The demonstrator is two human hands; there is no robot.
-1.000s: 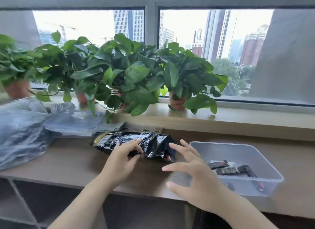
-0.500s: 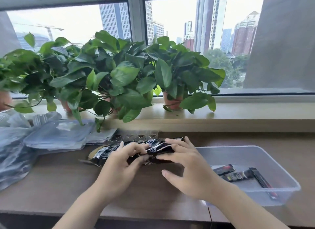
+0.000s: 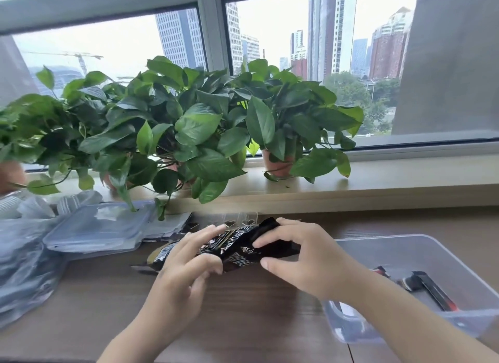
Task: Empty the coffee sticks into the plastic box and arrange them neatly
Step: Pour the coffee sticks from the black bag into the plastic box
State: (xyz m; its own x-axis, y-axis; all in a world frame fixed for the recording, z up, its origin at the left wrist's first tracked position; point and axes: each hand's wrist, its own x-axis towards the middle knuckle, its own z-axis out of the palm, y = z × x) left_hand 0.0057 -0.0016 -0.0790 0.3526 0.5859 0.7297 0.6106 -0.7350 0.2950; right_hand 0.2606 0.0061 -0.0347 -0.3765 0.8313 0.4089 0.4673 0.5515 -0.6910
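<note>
Coffee bag point(image 3: 237, 248), black and glossy, is grasped by the curled fingers of the left hand point(image 3: 186, 270) and right hand point(image 3: 302, 260), over the table point(image 3: 243, 308), just left of the plastic box point(image 3: 405, 243), where a few coffee sticks point(image 3: 429, 287) already lie. The foil is judged light, soft and slippery, so a firm pinch at its ends is advised.

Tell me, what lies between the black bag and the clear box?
The right hand, holding the bag's right end; behind it, bare table up to the box. The head view shows this.
</note>
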